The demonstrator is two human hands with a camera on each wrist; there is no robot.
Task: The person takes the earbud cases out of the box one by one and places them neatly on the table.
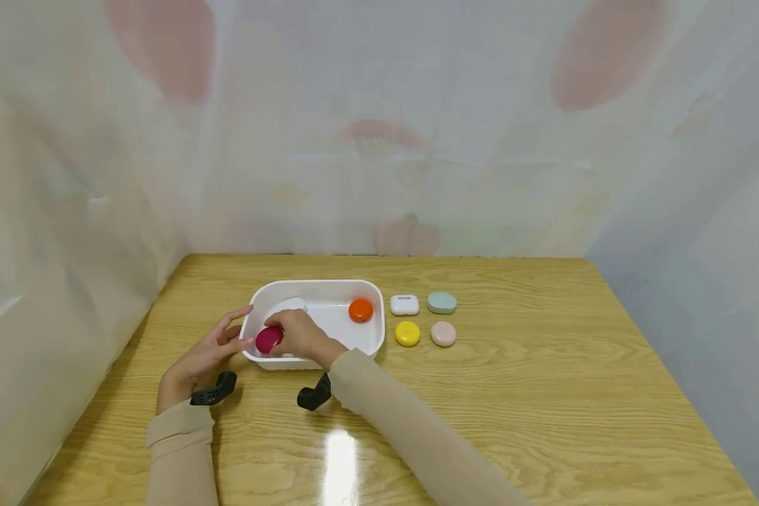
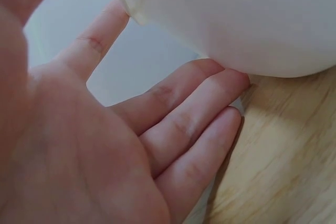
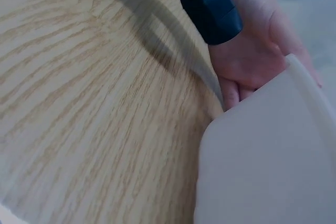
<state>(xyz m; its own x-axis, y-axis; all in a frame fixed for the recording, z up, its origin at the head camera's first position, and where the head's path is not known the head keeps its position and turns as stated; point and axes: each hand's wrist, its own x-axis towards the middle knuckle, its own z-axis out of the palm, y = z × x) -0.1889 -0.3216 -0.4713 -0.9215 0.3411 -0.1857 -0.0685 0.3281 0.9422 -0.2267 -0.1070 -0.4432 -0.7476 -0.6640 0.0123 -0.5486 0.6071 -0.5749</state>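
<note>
Case, crimson (image 1: 267, 340), round and glossy: inside the left end of a white container (image 1: 329, 282), near its left wall; whether it touches the floor there cannot be told. Companions in the container: a white item (image 1: 287, 306), partly hidden by the right hand, and an orange case (image 1: 360, 310) at the far end. On the tabletop (image 1: 544, 393), to the container's right, in two rows: white case (image 1: 405, 306), mint case (image 1: 442, 303); nearer, yellow case (image 1: 407, 334), pink case (image 1: 443, 334).

Hazards, as judged: the crimson case could slip from a fingertip hold, its surface being smooth and curved; it could knock the white item close by; the container could slide or turn if bumped, the steadying contact looking light.

Hands, two. Right hand (image 1: 300, 332): reached over the near rim, fingers curled, pinching the crimson case at its edge. Left hand (image 1: 210, 351): fingers loosely extended and parted, fingertips against the container's outer wall and rim, grasping nothing.
</note>
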